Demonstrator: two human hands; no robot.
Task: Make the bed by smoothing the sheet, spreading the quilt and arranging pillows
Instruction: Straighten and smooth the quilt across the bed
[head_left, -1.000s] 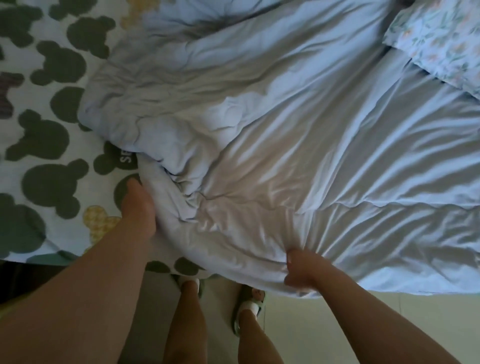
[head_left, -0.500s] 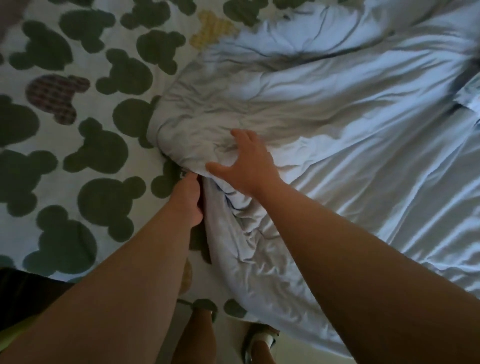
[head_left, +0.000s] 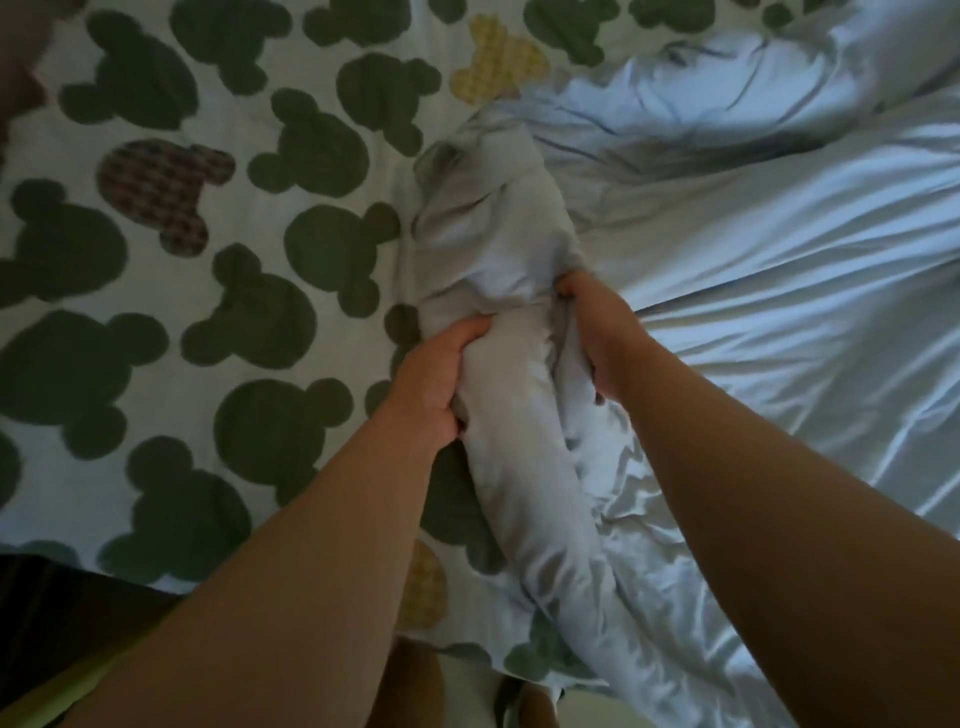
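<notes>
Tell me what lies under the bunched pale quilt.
The mouse-head patterned sheet runs under the pale quilt, showing left of the bunched edge held by the left hand and right hand. Farther right, everything beneath is covered.

Pale blue quilt (head_left: 727, 291) bunched in a thick roll – lying on the mouse-print sheet (head_left: 156, 312)

Open sheet (head_left: 156, 312) leftward (bunched quilt (head_left: 493, 249) rightward)

Dark floor strip (head_left: 62, 613) at lower left; sandalled foot (head_left: 511, 699) partly visible at bottom edge.
</notes>
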